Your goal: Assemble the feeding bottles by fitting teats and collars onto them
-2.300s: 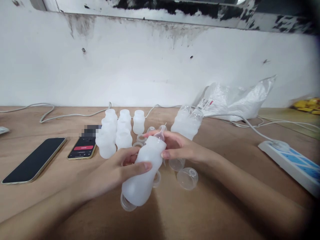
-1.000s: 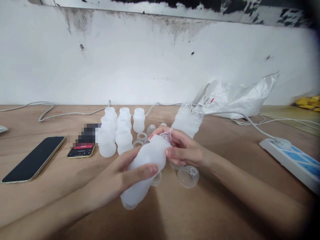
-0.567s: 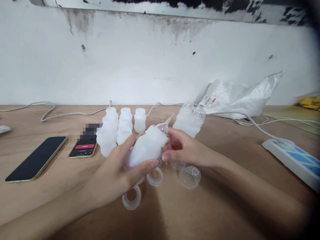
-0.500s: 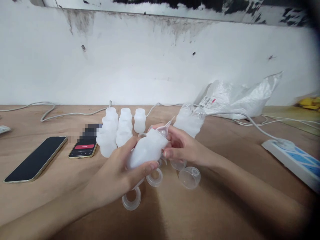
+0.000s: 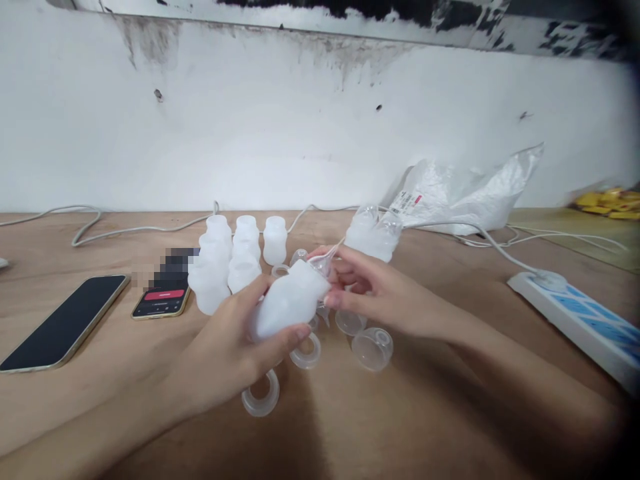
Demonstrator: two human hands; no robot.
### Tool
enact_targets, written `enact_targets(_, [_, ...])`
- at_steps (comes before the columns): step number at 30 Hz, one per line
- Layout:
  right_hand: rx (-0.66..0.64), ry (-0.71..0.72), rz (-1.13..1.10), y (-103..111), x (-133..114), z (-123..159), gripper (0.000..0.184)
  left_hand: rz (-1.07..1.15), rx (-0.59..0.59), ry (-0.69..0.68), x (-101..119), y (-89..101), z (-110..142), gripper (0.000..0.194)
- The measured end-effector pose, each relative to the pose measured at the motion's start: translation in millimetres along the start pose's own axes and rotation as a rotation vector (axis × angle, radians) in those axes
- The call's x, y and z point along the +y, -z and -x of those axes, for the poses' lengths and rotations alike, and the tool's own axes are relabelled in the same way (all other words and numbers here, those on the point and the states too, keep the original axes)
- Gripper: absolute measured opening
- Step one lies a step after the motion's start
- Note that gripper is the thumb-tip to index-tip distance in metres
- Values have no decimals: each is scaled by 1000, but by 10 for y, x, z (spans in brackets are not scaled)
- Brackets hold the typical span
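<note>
My left hand (image 5: 235,343) is wrapped around a milky white baby bottle (image 5: 289,300), which lies tilted with its mouth toward the right. At that mouth my right hand (image 5: 373,287) pinches a clear teat (image 5: 323,263) with a thin pointed tip. The teat touches the bottle's neck; how far it is seated is hidden by my fingers. Below the hands lie a clear ring collar (image 5: 306,352) and another ring (image 5: 261,393). A transparent dome cap (image 5: 373,349) lies to their right, with a second cap (image 5: 350,322) partly under my right hand.
Several open white bottles (image 5: 210,273) stand in rows at the left. More bottles with clear caps (image 5: 373,233) stand behind my right hand. Two phones (image 5: 67,323) lie left, a power strip (image 5: 575,320) right. A plastic bag (image 5: 460,193) and cables rest by the wall.
The view has shifted slightly, so most things appear a little farther left. Both hands keep their hold on the bottle and teat, with the right fingers slightly changed in position.
</note>
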State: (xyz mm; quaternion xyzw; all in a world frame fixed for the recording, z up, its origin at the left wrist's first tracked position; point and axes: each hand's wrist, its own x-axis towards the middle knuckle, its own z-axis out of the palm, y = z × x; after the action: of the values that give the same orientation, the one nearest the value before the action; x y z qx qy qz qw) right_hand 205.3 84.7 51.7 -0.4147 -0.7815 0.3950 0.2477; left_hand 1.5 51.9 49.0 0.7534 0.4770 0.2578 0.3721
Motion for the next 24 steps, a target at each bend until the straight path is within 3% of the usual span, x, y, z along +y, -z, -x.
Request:
enact_targets(5, [168, -262, 736, 22, 78, 416, 40, -55, -18, 54, -188, 30, 72, 29])
enact_targets(9, [122, -402, 814, -137, 278, 620, 38, 40, -12, 2, -360, 9, 151, 34])
enact_targets(14, [48, -401, 571, -47, 249, 625, 28, 123, 103, -56, -481, 26, 204, 36])
enact_targets(18, [233, -217, 197, 83, 62, 440, 34, -10, 263, -148, -598, 37, 297, 32])
enact_targets(24, [231, -8, -559, -241, 230, 142, 32, -127, 410, -236, -774, -30, 386, 33])
